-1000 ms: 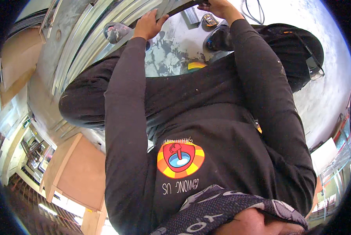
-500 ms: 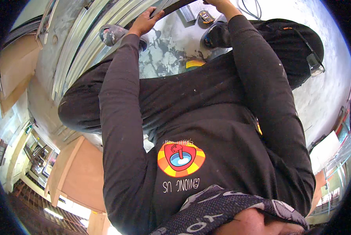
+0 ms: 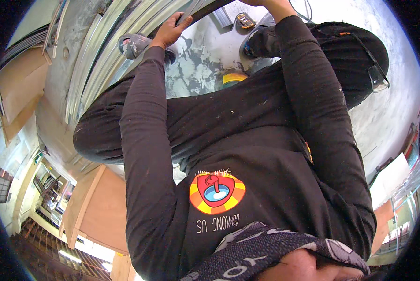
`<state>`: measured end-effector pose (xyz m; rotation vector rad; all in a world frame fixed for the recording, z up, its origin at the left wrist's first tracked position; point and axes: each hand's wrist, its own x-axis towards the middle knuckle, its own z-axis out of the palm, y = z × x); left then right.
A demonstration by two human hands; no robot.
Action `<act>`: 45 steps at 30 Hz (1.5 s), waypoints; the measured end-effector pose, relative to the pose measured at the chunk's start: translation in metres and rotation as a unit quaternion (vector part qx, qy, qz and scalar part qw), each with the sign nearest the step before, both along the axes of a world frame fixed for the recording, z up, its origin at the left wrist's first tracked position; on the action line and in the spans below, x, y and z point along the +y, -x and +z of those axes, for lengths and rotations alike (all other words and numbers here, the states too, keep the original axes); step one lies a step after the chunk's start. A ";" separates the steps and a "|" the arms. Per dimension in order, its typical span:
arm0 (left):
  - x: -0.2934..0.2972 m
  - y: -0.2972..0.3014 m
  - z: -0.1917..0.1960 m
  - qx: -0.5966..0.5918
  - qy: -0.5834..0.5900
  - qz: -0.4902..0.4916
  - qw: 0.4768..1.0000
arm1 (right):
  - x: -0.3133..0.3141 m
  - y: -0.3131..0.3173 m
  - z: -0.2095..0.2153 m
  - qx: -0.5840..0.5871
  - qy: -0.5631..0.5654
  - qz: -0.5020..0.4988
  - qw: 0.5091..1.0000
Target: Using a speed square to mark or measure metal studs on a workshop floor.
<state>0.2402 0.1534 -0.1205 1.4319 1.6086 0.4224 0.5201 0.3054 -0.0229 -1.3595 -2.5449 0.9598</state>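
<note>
The left hand [image 3: 170, 30] is gripping a long dark strip [image 3: 205, 9], its fingers curled around the strip's lower end. The strip is slanting up and away from that hand toward the right hand [image 3: 261, 2], which is mostly cut off at the top edge, so I cannot tell its fingers. Pale metal rails [image 3: 107, 51] are lying just left of the strip.

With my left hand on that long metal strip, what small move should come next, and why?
Probably steady the long grey metal strip with a firmer grip: the left hand touches only its edge, and the right hand is mostly cut off at the frame's top, its hold unclear.
</note>
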 end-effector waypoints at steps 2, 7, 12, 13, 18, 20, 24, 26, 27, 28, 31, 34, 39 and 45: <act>-0.001 0.000 0.001 0.009 0.004 0.003 1.000 | -0.002 0.002 0.001 -0.023 -0.002 0.001 1.000; -0.001 0.002 0.000 0.012 -0.003 0.004 1.000 | -0.003 0.005 0.007 -0.001 -0.012 0.026 1.000; -0.003 -0.002 -0.002 0.008 -0.038 0.025 0.999 | -0.005 0.006 0.010 -0.026 0.000 0.020 0.999; -0.003 -0.002 -0.003 0.009 -0.037 0.025 0.999 | -0.006 0.006 0.010 -0.023 0.010 0.017 1.000; -0.003 0.002 -0.009 -0.021 -0.039 0.024 0.999 | -0.006 0.007 0.012 -0.022 0.019 0.012 1.000; -0.003 0.003 -0.010 -0.019 -0.039 0.022 0.999 | -0.006 0.008 0.011 -0.038 0.001 0.026 0.999; -0.003 0.000 -0.009 -0.020 -0.054 0.020 0.998 | -0.005 0.007 0.007 -0.046 -0.001 0.027 0.999; -0.003 0.000 -0.010 -0.025 -0.042 0.021 0.999 | -0.005 0.007 0.006 -0.045 -0.002 0.026 0.999; -0.003 0.001 -0.010 -0.030 -0.031 0.022 0.999 | -0.004 0.008 0.005 -0.044 -0.002 0.027 0.999; -0.003 0.002 -0.011 -0.029 -0.031 0.023 0.999 | -0.004 0.008 0.005 -0.042 -0.003 0.028 0.999; -0.007 0.004 -0.014 0.006 -0.061 0.037 0.997 | -0.005 0.012 0.004 -0.036 -0.002 0.024 0.999; -0.006 -0.008 -0.007 0.014 -0.016 0.024 0.999 | -0.008 0.012 -0.008 -0.047 -0.004 -0.021 0.999; -0.007 -0.015 0.000 0.063 -0.032 0.009 0.997 | 0.000 0.011 -0.002 -0.150 0.010 0.054 0.987; -0.016 -0.009 0.005 0.082 -0.021 0.011 0.996 | -0.013 0.023 -0.024 -0.073 -0.011 -0.014 0.997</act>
